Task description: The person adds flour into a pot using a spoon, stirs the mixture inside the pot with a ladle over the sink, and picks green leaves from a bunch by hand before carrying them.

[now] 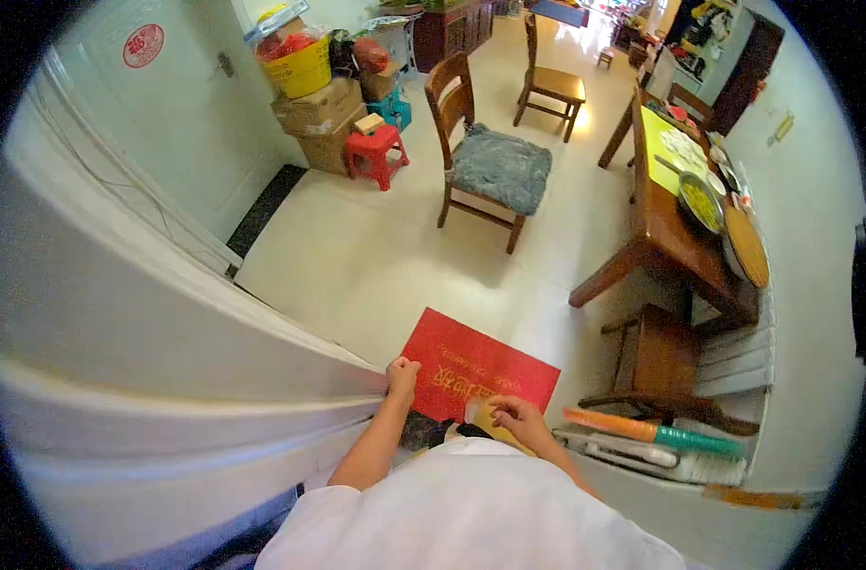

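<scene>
At the lower centre of the frame, head view: the left hand (402, 374) is closed into a fist beside the edge of the white panel (252, 342), above the left part of a red mat (494, 356) with gold lettering; whether anything is pinched inside it cannot be told. The right hand (518, 416), its fingers partly curled, lies just beside a pale yellow item (490, 418) over the lower edge of the mat; whether the fingers hold this item cannot be told, nor what it is. Lower right, an orange-and-green handle (656, 432) lies near the right forearm. Right of the frame, a wooden desk (656, 223) carries a bowl (701, 202) of yellow-green food and, near its end, a round woven lid (746, 247). Upper centre, a chair with a grey cushion (502, 169) stands on the pale floor (385, 256); upper left, a red stool (377, 152) stands beside stacked boxes. Judged risks: a foot could catch the mat's edge and slide it on the smooth floor; the left knuckles could scrape the panel edge through closeness; the right elbow, swung outward, could knock the handle.
</scene>
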A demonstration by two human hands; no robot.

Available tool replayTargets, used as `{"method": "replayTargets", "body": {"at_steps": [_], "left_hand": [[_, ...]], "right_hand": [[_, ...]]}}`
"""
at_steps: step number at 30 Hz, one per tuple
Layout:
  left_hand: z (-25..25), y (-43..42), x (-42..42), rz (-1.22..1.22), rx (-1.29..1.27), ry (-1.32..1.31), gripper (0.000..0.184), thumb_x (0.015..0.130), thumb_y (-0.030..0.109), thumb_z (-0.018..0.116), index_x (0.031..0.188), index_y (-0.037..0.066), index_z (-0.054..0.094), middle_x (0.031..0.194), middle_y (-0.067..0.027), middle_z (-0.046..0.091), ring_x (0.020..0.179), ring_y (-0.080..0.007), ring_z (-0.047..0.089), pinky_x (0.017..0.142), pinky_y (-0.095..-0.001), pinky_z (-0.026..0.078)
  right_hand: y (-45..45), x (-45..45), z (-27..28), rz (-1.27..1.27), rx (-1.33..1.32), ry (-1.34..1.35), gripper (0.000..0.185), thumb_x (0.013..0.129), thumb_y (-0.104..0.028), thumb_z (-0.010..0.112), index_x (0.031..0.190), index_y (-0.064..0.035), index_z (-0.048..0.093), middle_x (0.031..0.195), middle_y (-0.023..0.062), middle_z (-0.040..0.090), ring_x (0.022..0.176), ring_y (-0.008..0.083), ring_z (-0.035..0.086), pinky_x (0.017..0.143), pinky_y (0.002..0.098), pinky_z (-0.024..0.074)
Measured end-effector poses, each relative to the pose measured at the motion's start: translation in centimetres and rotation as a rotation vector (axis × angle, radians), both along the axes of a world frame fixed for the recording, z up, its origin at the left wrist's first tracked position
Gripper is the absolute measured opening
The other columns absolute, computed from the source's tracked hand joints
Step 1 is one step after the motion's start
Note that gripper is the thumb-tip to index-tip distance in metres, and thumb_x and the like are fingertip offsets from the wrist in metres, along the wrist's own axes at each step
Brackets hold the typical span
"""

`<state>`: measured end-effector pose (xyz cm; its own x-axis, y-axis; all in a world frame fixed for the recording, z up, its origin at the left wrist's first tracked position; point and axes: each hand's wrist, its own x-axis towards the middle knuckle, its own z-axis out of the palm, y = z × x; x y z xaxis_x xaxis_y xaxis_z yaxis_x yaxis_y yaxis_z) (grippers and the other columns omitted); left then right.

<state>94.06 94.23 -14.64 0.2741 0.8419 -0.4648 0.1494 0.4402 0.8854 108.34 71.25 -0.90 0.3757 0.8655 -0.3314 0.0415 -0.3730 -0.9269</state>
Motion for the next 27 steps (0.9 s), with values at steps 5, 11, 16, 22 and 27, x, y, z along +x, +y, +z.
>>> {"method": "replayTargets", "body": {"at_steps": [5,11,16,22,27], "left_hand": [[-0.8,6.9,4.2,0.187,-0.132,0.065,0.026,0.068,0.005,0.061,0.052,0.010,0.041,0.051,0.0022,0.037,0.047,-0.0083,0.035,0.042,-0.0276,0.027],[-1.7,20.1,7.0,0.439,-0.114,0.134,0.019,0.069,0.006,0.062,0.059,0.009,0.047,0.051,0.0000,0.042,0.041,-0.0110,0.037,0.036,-0.0285,0.028],[0.4,27.2,7.6,0.625,-0.157,0.128,0.021,0.070,0.009,0.063,0.062,0.010,0.044,0.050,-0.0009,0.040,0.039,-0.0123,0.035,0.035,-0.0289,0.027],[-5.6,32.7,3.7,0.997,-0.369,0.030,0.017,0.074,0.004,0.059,0.068,0.008,0.044,0.054,-0.0029,0.040,0.040,-0.0132,0.034,0.034,-0.0278,0.026],[-12.0,39.8,-0.4,1.268,-0.503,0.018,0.007,0.076,0.006,0.059,0.078,0.007,0.052,0.061,-0.0065,0.048,0.044,-0.0160,0.041,0.035,-0.0299,0.031]], "right_hand": [[9.9,7.2,-1.3,0.088,-0.035,0.040,0.024,0.085,-0.009,0.058,0.108,-0.0049,0.058,0.087,0.0078,0.063,0.078,0.0150,0.060,0.067,0.0277,0.0486],[24.4,17.5,0.3,0.319,0.075,-0.209,0.020,0.086,-0.006,0.057,0.105,-0.0035,0.060,0.084,0.0050,0.062,0.073,0.0112,0.061,0.066,0.0242,0.0491],[36.3,24.5,2.8,0.335,0.014,-0.237,0.021,0.083,-0.010,0.056,0.104,-0.0077,0.061,0.082,0.0119,0.063,0.074,0.0194,0.062,0.067,0.0309,0.0491],[52.1,29.3,3.3,0.503,0.101,-0.299,0.020,0.085,-0.004,0.056,0.104,-0.0012,0.060,0.081,0.0070,0.062,0.072,0.0115,0.060,0.066,0.0260,0.0491],[65.6,31.0,4.3,0.339,0.230,-0.208,0.021,0.085,-0.010,0.058,0.105,-0.0048,0.061,0.081,0.0081,0.064,0.070,0.0141,0.061,0.065,0.0279,0.0492]]}}
